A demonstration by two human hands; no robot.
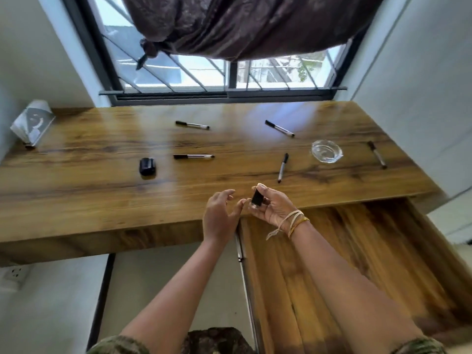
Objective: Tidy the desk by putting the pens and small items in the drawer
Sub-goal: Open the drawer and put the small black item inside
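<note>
With the left hand [219,215] hovering beside it, fingers spread and empty, the right hand [273,208] pinches a small black bottle [256,198] at the desk [102,187] edge; best lower it upright into the open drawer [357,251] beneath.

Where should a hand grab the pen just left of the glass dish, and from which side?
Take the pen mid-barrel, coming from above with the fingers across its width. It lies flat on the desk, nearly pointing at the person, cap at the far end, with bare wood on both sides. The glass dish sits clear of it to the right.
</note>
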